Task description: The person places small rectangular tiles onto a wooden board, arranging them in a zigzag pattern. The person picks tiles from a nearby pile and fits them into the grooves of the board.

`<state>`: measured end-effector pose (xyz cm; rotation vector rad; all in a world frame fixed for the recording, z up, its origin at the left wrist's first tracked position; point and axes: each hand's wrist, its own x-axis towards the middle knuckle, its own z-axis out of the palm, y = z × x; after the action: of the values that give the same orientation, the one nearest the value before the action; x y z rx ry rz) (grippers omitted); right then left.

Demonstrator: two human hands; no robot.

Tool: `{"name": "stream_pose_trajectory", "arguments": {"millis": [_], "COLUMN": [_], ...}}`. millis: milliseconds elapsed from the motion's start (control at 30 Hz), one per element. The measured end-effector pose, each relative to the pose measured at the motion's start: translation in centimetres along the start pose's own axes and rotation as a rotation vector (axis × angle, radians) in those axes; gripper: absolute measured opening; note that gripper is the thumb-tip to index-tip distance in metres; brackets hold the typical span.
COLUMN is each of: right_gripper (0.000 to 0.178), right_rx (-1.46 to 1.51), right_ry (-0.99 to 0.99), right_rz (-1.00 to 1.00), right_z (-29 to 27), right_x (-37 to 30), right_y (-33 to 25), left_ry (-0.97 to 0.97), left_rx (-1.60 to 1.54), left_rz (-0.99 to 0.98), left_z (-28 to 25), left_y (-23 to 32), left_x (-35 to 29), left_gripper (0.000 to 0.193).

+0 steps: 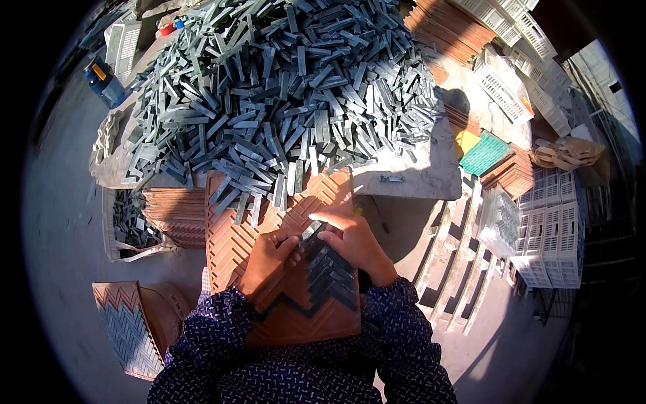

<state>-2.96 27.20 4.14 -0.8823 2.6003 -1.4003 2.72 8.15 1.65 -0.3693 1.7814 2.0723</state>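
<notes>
Sunlit table [420, 168], heaped with slim grey strips [262, 101], herringbone-grooved brown board [229, 242] at near edge, partly filled with dark strips [330, 271], pinched a short strip [310, 231] over it in right hand [356, 241], curled left hand [270, 259] alongside, grip unclear, white crate [106, 222] loaded with dark pieces [130, 219].

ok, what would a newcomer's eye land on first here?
Likely the big heap of grey strips across the table at top centre. Next, the reddish-brown grooved panel nearer the person, with dark strips set zigzag toward its lower right. Over it, the left hand and right hand meet around one small strip.
</notes>
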Motion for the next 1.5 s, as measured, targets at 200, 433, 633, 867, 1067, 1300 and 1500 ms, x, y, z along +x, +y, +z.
{"name": "stream_pose_trajectory", "arguments": {"millis": [200, 433, 633, 867, 1067, 1300, 1500], "right_gripper": [0.025, 0.030, 0.030, 0.019, 0.016, 0.017, 0.019], "right_rx": [-0.029, -0.125, -0.095, -0.038, -0.092, -0.024, -0.175], "right_ry": [-0.092, 0.034, 0.170, 0.234, 0.256, 0.263, 0.218], "right_rz": [-0.060, -0.051, 0.085, 0.100, 0.040, 0.151, 0.153], "right_z": [0.7, 0.6, -1.1, -2.0, -2.0, -2.4, -2.3], "right_x": [1.6, 2.3, 1.2, 1.0, 0.8, 2.3, 4.4], "right_y": [3.5, 4.1, 3.5, 3.1, 3.5, 4.0, 6.2], "left_ry": [0.264, 0.234, 0.170, 0.257, 0.291, 0.336, 0.344], "left_rx": [0.721, 0.872, 0.893, 0.848, 0.887, 0.878, 0.920], "left_rz": [0.547, 0.668, 0.616, 0.721, 0.634, 0.610, 0.609], "left_z": [0.4, 0.5, 0.8, 1.5, 2.5, 3.1, 3.4], "left_y": [-0.2, -2.6, -2.9, -2.4, -2.0, -1.9, -1.7], "left_x": [1.0, 3.3, 3.8, 3.4, 3.8, 4.2, 4.3], "left_gripper": [0.025, 0.025, 0.036, 0.037, 0.029, 0.024, 0.031]}}
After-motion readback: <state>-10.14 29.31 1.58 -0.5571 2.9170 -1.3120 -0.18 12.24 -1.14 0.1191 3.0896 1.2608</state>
